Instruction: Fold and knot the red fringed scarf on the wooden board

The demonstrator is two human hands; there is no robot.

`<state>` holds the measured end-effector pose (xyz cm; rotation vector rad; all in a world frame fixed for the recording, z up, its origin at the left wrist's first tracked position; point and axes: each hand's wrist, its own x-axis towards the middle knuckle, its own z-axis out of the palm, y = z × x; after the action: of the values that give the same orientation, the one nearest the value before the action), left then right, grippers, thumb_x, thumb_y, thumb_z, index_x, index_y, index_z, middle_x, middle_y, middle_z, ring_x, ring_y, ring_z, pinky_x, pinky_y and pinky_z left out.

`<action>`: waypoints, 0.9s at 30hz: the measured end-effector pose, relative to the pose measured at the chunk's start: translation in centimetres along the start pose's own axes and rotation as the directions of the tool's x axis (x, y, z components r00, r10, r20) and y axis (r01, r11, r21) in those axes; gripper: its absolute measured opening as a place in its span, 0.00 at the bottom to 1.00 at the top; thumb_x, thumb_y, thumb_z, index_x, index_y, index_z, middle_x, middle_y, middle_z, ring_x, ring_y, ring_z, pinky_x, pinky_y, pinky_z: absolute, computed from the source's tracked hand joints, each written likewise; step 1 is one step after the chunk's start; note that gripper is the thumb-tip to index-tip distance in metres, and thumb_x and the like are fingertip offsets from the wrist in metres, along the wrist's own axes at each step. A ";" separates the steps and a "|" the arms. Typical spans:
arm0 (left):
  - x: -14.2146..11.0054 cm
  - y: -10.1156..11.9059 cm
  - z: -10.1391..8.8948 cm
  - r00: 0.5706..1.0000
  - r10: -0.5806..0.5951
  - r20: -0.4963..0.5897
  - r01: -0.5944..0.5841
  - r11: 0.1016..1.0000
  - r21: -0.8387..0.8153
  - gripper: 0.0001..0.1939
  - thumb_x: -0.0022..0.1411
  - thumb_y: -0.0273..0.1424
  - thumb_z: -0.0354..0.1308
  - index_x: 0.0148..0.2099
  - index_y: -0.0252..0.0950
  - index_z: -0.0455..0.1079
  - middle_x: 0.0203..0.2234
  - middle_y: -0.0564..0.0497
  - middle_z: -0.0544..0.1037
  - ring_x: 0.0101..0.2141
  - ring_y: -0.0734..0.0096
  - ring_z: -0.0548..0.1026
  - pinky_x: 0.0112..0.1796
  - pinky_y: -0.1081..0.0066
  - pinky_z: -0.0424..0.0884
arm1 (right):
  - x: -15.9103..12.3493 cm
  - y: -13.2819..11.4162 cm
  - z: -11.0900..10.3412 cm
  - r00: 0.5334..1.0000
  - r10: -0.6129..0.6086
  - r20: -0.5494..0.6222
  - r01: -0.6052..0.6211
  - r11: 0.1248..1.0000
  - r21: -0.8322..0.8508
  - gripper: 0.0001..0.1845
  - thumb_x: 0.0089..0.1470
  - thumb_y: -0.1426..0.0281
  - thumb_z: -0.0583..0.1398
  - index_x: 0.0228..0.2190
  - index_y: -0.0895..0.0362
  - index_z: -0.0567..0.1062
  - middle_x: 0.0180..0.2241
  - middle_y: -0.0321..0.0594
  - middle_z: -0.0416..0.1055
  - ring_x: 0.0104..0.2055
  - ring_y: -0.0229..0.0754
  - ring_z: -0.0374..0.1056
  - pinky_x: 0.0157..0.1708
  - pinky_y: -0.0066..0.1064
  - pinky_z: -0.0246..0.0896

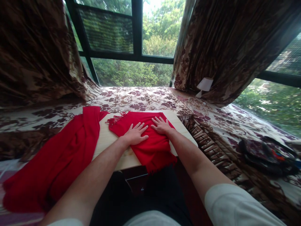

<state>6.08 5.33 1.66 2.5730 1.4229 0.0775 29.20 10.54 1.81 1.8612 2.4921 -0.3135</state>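
Observation:
A red fringed scarf (152, 147) lies in folds on a pale wooden table (105, 141). Its fringe shows at the upper left, and its lower end hangs over the table's front edge. My left hand (135, 134) rests flat on the middle of the scarf with fingers spread. Flat on its upper right part lies my right hand (161, 125), fingers also apart. Neither hand grips the cloth. To the left, a second mass of red cloth (68, 153) drapes over the table's left side and hangs down; whether it joins the scarf cannot be made out.
Behind the table runs a window seat with a floral cover (141, 97). A small white lamp (204, 85) stands at the back right, beside a patterned curtain (211, 37). A dark bag (263, 157) lies on the right side. Windows (162, 31) face trees.

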 end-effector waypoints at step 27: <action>4.5 10.5 -0.8 0.964 0.238 -0.122 -0.253 0.958 -0.132 0.22 0.67 0.43 0.48 0.56 0.39 0.70 0.49 0.43 0.77 0.50 0.55 0.73 0.54 0.56 0.67 | 3.3 5.7 -2.7 0.898 0.425 -0.113 -0.420 0.905 0.067 0.25 0.62 0.61 0.52 0.53 0.64 0.73 0.52 0.60 0.73 0.55 0.56 0.70 0.51 0.39 0.64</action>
<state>17.12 3.80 4.30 2.6416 1.0751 0.3464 33.91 15.71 3.18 2.4361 2.0725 -0.2405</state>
